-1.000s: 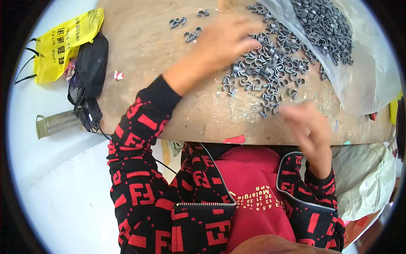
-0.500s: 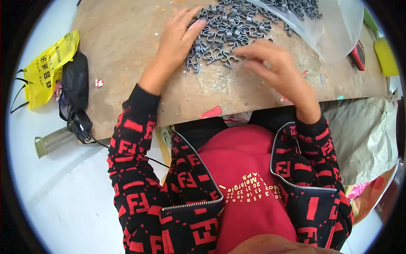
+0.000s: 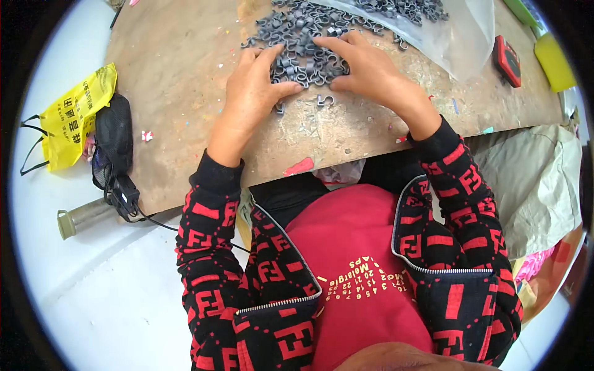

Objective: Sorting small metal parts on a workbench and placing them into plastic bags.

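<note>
A heap of small dark grey curved clips [image 3: 309, 65] lies at the far middle of the wooden table. At its left edge rests my left hand [image 3: 252, 83], thumb and fingers spread against the clips. My right hand [image 3: 368, 71] touches the right side of the heap, its thumb and forefinger wide apart. Between the two hands sits part of the heap; neither hand has closed on a clip. One single clip [image 3: 325, 101] lies apart, nearer to me than the heap.
A clear plastic bag [image 3: 461, 43] with more clips lies at the far right. Beyond it are a red and black device [image 3: 507, 62] and a yellow object [image 3: 555, 62]. A yellow bag [image 3: 77, 117], a black pouch [image 3: 113, 136] and a bottle [image 3: 86, 216] are at the left.
My right hand has come down from above onto the heap's right side. The left hand has slid nearer to me, its thumb now spread. One clip now lies apart from the heap.
</note>
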The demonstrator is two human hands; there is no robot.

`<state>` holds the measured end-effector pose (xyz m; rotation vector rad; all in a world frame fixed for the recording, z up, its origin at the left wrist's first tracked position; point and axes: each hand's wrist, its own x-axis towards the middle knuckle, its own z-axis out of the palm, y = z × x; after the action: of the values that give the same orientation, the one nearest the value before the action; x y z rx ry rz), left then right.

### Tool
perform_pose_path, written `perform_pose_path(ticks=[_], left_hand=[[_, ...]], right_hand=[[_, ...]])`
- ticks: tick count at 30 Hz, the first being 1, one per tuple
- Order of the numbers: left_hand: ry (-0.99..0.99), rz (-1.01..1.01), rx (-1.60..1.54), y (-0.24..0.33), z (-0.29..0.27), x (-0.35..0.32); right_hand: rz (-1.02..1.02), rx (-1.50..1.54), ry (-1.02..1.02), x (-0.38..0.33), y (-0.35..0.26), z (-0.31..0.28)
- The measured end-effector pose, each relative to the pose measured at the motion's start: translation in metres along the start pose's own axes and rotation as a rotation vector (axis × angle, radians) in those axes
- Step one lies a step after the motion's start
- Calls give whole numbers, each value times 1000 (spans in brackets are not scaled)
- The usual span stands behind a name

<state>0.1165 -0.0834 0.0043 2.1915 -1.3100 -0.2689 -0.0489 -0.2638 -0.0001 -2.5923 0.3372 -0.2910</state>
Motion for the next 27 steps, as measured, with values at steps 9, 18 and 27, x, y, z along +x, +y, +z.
perform_pose_path(ticks=[9,18,27], left_hand=[[103,-68,-555,2,36,16],[97,-6,-809,65,16,53],[273,428,-219,96,29,137]], right_hand=[[-27,397,150,16,2,22],[-64,396,279,24,21,-19],[53,-66,475,13,84,-105]])
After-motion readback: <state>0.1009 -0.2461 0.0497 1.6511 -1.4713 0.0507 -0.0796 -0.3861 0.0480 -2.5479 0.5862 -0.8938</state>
